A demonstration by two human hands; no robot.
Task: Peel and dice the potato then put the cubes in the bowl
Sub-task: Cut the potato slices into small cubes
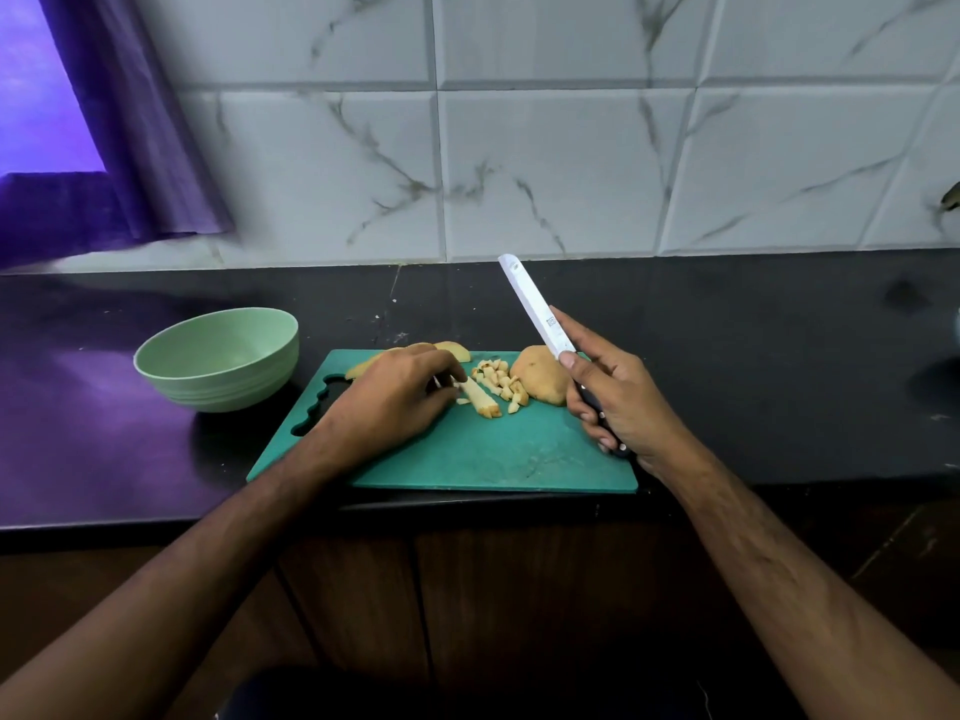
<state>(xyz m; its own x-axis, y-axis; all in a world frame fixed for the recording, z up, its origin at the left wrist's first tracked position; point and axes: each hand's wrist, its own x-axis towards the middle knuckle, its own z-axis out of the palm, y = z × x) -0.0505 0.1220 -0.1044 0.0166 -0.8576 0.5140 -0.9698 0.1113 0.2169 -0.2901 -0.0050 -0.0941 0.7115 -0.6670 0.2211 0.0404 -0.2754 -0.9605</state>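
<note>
Nearest the camera, two bare forearms are reaching forward over the dark counter edge (467, 504) toward the green cutting board (467, 454). The right hand (618, 402) is wrapping its fingers around the dark handle of the knife (537, 309), with the white blade lifted off the board and pointing up and away toward the tiled wall (519, 148). The left hand (395, 397) is lying low on the board, its fingertips pinching a bundle of potato strips (480, 400) at the near end.

Just right of the strips, a small heap of cubes (501, 384) is sitting on the board, touching or nearly touching the uncut potato half (540, 381). More potato slices (452, 350) are peeking out behind the left hand at the board's far edge. The green bowl (218, 358) is standing on the counter just left of the board, holding no cubes that I can see.

The step in hand looks like cross-cutting the strips. To do it well, the left fingertips should be curling back from the cut line and holding the strips flush together, while the blade comes down square across them.

For room: the board's front part is bare, giving space to slide cubes. Its near edge is sitting right at the counter lip, so pushing pieces toward the body risks dropping them. The path left to the bowl looks open.
</note>
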